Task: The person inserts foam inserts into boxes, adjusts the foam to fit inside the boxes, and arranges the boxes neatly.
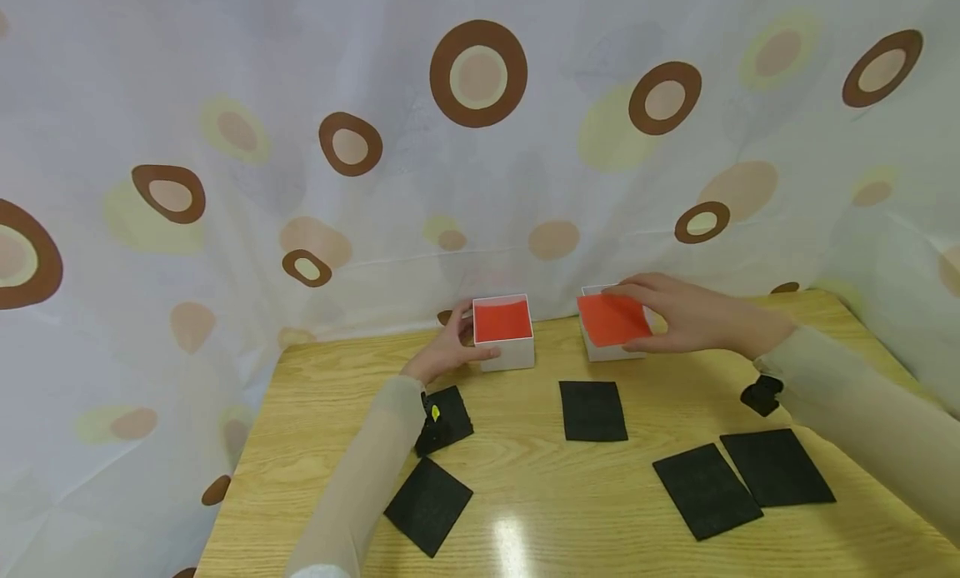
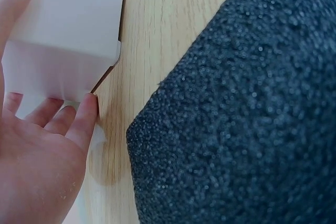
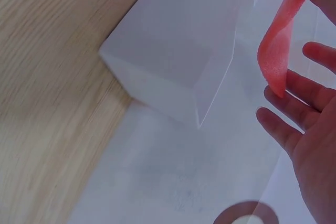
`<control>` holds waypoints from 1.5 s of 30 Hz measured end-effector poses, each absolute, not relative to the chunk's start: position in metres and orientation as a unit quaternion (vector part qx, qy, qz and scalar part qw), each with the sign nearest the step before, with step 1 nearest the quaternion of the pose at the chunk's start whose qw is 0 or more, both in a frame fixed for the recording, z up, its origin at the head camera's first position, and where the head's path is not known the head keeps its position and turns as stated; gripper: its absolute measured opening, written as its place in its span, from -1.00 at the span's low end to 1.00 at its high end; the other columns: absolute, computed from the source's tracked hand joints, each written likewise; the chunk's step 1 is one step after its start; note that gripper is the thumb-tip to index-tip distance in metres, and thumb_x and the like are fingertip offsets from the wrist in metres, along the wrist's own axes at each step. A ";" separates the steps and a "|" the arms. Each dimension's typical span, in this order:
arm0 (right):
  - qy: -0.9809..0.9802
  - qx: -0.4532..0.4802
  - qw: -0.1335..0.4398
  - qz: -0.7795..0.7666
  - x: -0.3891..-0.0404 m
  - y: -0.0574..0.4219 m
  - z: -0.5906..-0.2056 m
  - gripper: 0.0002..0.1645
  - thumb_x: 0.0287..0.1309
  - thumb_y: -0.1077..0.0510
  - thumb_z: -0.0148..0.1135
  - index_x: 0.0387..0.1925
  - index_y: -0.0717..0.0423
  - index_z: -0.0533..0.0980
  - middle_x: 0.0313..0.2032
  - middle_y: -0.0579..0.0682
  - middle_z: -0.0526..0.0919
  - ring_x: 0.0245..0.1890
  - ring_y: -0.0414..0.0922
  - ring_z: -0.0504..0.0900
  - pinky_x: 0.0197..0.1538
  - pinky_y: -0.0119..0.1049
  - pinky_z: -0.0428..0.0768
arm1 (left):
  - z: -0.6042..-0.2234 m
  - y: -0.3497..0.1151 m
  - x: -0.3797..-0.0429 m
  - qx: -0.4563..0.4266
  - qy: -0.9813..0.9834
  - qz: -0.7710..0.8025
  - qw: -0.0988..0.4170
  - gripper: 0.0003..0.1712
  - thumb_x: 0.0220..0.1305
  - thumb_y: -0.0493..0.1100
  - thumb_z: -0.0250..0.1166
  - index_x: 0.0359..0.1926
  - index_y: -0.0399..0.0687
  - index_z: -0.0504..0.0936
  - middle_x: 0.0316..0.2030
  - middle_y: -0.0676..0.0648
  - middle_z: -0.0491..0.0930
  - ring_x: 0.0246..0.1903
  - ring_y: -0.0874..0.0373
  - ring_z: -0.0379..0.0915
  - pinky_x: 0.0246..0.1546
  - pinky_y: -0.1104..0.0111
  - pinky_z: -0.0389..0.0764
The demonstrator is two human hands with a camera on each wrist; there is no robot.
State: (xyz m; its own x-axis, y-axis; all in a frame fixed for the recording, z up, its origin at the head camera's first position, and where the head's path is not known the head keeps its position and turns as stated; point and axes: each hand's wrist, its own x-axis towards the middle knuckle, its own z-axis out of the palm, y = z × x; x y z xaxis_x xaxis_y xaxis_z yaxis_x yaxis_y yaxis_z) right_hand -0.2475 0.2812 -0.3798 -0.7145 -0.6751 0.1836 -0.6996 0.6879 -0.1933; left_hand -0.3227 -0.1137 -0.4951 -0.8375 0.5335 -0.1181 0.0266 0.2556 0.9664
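Observation:
My left hand (image 1: 448,346) grips the left white box (image 1: 513,356), thumb along its front wall and fingers round its left side. A red square sheet (image 1: 502,321) fills the opening of that box. In the left wrist view, the fingertips (image 2: 88,106) lie at the bottom corner of the box. Over the right white box (image 1: 611,354), my right hand (image 1: 675,316) holds another red sheet (image 1: 611,320) by its right side. The right wrist view shows this red sheet (image 3: 277,56) bent, its edges between thumb and fingers, beside the white box (image 3: 173,30).
Several black square sheets lie on the wooden table: one (image 1: 592,411) in front of the boxes, a pair (image 1: 707,490) at the right, and others (image 1: 429,506) by the left forearm. A patterned curtain (image 1: 390,211) hangs right behind the boxes.

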 end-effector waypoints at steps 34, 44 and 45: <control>-0.909 0.390 -0.005 0.144 -0.313 0.149 -0.398 -0.16 0.24 -0.19 0.42 0.41 0.13 0.44 0.27 0.18 0.54 0.23 0.12 0.53 0.32 0.04 0.52 | -0.493 -0.117 -0.321 0.177 0.764 0.577 0.228 0.25 0.26 -0.11 0.54 0.66 0.20 -0.19 0.57 -0.11 0.15 0.56 0.03 0.07 0.50 0.04 0.22; -0.909 0.390 0.003 0.148 -0.316 0.138 -0.400 -0.17 0.24 -0.22 0.40 0.37 0.16 0.46 0.21 0.16 0.56 0.16 0.11 0.54 0.29 0.01 0.53 | -0.489 -0.115 -0.320 0.189 0.757 0.581 0.231 0.19 0.30 -0.18 0.49 0.64 0.23 -0.17 0.58 -0.07 0.12 0.57 0.06 0.04 0.50 0.07 0.22; -0.909 0.390 0.005 0.146 -0.317 0.137 -0.401 -0.17 0.24 -0.23 0.40 0.37 0.16 0.47 0.20 0.15 0.57 0.16 0.10 0.54 0.29 0.00 0.53 | -0.489 -0.115 -0.320 0.188 0.757 0.582 0.231 0.18 0.30 -0.18 0.49 0.64 0.23 -0.16 0.58 -0.06 0.12 0.57 0.06 0.04 0.51 0.07 0.22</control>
